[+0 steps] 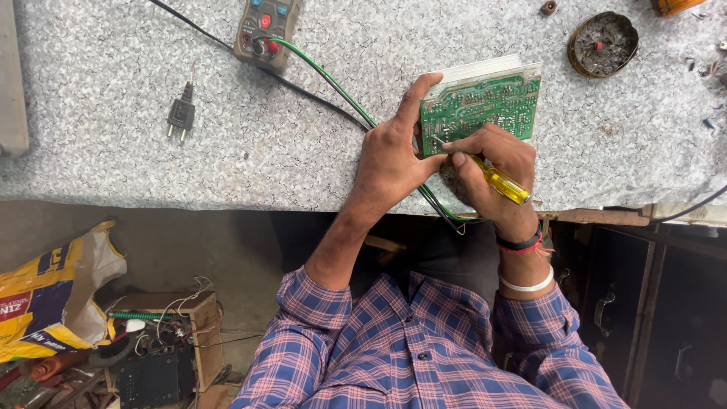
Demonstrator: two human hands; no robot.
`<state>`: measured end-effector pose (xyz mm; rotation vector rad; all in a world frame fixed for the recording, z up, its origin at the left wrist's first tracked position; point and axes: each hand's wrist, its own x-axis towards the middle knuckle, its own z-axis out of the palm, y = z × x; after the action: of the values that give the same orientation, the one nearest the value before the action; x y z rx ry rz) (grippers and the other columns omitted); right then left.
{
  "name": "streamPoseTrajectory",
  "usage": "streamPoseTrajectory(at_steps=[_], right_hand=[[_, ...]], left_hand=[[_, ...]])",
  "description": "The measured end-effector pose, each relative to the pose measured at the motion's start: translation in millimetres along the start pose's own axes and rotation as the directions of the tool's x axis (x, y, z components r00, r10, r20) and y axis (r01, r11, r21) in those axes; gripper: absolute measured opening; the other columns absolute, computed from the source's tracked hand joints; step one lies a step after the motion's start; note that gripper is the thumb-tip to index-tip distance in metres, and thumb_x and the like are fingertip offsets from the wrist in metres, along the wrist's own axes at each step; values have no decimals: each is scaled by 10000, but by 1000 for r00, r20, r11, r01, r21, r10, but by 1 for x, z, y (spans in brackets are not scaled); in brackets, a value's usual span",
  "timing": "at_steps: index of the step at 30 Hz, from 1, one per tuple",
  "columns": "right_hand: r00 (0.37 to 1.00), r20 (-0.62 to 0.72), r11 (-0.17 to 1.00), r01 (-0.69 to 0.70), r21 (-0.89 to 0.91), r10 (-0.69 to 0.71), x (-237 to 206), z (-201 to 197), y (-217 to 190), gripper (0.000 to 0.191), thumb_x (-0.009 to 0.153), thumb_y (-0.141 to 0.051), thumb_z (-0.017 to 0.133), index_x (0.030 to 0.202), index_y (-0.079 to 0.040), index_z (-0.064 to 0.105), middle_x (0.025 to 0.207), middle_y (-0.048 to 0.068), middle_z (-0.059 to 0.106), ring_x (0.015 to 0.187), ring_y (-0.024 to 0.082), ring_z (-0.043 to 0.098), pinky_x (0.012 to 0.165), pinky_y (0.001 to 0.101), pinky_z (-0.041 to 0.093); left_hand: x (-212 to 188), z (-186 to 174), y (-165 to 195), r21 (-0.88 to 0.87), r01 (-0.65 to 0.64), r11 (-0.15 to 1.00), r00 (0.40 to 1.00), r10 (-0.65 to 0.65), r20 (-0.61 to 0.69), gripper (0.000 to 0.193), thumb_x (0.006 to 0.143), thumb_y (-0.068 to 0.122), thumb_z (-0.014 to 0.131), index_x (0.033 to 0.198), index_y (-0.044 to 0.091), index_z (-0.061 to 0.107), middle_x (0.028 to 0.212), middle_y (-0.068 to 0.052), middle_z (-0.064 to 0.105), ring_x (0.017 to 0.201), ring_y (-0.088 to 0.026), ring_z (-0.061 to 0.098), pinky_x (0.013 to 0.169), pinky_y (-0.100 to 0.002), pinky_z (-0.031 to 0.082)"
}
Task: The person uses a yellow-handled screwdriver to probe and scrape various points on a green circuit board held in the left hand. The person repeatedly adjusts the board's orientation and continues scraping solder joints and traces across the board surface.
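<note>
A green circuit board (485,100) stands tilted on the speckled grey worktop (227,151), its solder side facing me. My left hand (390,163) grips the board's left edge, the index finger along its side. My right hand (492,170) holds a yellow-handled screwdriver (501,182), its metal tip touching the lower left part of the board. Green and black wires (333,83) run from under my hands to a multimeter (266,30) at the back of the worktop.
A black two-pin plug (181,115) lies at the left of the worktop. A round tin of dark residue (603,43) sits at the back right. Below the bench are a yellow bag (45,291) and a wooden box of wires and parts (163,341).
</note>
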<state>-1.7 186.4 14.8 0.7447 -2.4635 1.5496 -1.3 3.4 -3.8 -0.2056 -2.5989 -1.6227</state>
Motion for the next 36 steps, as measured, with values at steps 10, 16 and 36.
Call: streamPoseTrajectory(at_steps=[10, 16, 36], right_hand=[[1000, 5, 999, -14, 48, 14, 0, -2, 3, 92, 909, -66, 682, 955, 2, 723, 866, 101, 708, 765, 200, 646, 715, 314, 499], [997, -14, 990, -73, 121, 76, -1, -4, 3, 136, 927, -91, 682, 1007, 9, 729, 911, 103, 714, 793, 190, 663, 738, 302, 508], [997, -72, 996, 35, 80, -29, -5, -5, 3, 177, 870, -7, 651, 1027, -13, 733, 996, 129, 750, 770, 175, 700, 710, 260, 545]], left_hand=[[1, -1, 1, 12, 19, 1000, 1000, -20, 14, 1032, 747, 235, 939, 1555, 305, 301, 1003, -72, 775, 927, -263, 799, 788, -376, 651], [2, 0, 0, 13, 9, 1000, 1000, -10, 27, 1072, 715, 258, 960, 1552, 292, 291, 1048, -83, 767, 948, -272, 788, 807, -383, 646], [-3, -3, -2, 13, -65, 998, 996, 64, 63, 1250, 732, 167, 956, 1622, 369, 101, 1283, -131, 722, 1003, -307, 775, 894, -410, 642]])
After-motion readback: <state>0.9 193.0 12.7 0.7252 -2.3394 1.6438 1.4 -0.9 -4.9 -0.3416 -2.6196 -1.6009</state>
